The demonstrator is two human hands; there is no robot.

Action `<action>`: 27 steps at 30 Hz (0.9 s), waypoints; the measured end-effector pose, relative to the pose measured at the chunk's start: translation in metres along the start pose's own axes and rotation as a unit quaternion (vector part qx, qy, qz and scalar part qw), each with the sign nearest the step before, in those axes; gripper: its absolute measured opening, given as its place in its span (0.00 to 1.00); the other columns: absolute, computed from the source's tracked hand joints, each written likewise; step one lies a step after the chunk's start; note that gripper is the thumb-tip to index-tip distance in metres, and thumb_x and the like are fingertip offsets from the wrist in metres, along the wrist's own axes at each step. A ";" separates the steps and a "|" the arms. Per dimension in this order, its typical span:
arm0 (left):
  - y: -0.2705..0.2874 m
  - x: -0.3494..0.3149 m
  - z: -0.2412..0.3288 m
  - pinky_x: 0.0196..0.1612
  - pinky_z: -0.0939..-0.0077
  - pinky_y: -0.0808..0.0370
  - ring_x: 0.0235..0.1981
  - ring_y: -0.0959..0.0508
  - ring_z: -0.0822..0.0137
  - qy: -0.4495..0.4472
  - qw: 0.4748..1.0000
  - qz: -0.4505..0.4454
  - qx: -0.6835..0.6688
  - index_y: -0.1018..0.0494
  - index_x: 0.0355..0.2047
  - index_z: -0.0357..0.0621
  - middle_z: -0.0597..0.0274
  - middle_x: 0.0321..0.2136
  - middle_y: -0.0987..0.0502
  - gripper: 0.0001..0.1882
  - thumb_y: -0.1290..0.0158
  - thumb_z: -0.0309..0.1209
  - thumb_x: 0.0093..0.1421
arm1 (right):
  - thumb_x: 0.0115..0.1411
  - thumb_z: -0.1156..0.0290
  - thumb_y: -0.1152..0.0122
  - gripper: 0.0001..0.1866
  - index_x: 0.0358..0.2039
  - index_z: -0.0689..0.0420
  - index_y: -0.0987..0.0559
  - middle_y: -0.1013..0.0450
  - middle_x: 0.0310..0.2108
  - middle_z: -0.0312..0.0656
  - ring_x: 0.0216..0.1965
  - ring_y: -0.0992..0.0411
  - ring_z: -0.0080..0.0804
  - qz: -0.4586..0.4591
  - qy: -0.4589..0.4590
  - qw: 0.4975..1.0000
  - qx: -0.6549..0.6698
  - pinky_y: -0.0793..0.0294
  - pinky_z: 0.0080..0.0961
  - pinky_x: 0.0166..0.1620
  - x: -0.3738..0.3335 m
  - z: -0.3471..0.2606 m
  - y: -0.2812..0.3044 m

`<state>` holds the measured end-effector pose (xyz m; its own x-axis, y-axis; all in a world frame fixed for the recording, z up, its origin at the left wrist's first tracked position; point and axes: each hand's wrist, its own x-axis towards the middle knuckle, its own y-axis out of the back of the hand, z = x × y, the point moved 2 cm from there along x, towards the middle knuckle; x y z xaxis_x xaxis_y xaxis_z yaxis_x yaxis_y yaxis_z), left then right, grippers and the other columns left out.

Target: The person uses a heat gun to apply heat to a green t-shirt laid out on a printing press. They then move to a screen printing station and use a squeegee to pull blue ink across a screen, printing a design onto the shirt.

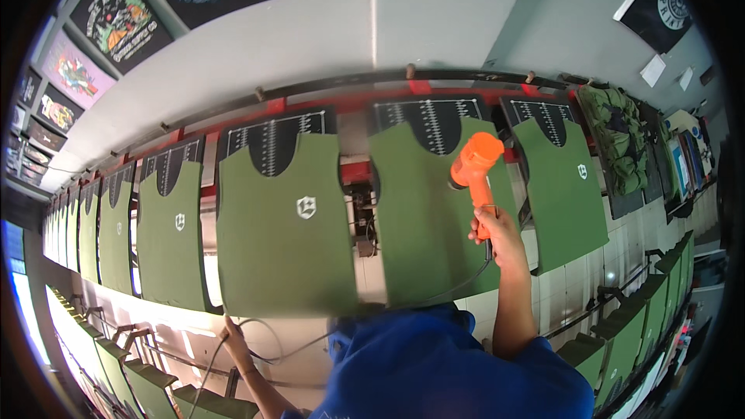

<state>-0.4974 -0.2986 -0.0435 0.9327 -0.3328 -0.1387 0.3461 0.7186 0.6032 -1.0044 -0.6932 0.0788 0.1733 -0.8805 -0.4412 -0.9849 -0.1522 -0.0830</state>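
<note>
My right hand is closed around the handle of an orange heat gun. The heat gun is held over a green shirt panel on a black board, and hides its right chest area. From the handle a dark cord drops and runs left across the front of my blue top. At the lower left, my left hand is closed on that cord, close to the bottom corner of another green shirt panel with a small white shield print.
More green panels on black boards with white ruler marks line a red and black rack. A second row of boards stands behind me on both sides. Crumpled green cloth lies at the right end.
</note>
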 end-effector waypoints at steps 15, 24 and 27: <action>-0.227 -0.160 0.093 0.23 0.59 0.38 0.14 0.34 0.53 -0.192 0.966 -0.011 0.173 0.34 0.17 0.35 0.46 0.13 0.35 0.22 0.53 0.37 0.65 | 0.62 0.62 0.42 0.20 0.48 0.63 0.27 0.29 0.24 0.36 0.23 0.28 0.25 -0.060 -0.040 0.997 -0.008 0.33 0.19 0.25 0.040 -0.024 0.122; -0.237 -0.167 0.107 0.29 0.49 0.33 0.23 0.27 0.41 -0.167 0.956 0.135 0.200 0.27 0.22 0.37 0.44 0.19 0.25 0.21 0.57 0.38 0.66 | 0.61 0.60 0.40 0.14 0.36 0.58 0.27 0.29 0.23 0.34 0.23 0.27 0.24 -0.099 -0.009 0.993 -0.056 0.33 0.18 0.26 0.042 -0.015 0.112; -0.235 -0.166 0.104 0.30 0.48 0.32 0.24 0.26 0.40 -0.121 0.965 0.106 0.209 0.26 0.23 0.37 0.44 0.20 0.25 0.21 0.57 0.39 0.66 | 0.61 0.62 0.41 0.17 0.43 0.62 0.27 0.29 0.24 0.36 0.23 0.27 0.25 -0.089 -0.044 0.995 -0.012 0.32 0.19 0.24 0.042 -0.019 0.119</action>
<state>-0.7441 -0.4753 -0.0803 0.9099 -0.3743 0.1791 0.0325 0.4945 0.8686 -1.1148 -0.7568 0.0675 0.3436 -0.7962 -0.4980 -0.9382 -0.3139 -0.1455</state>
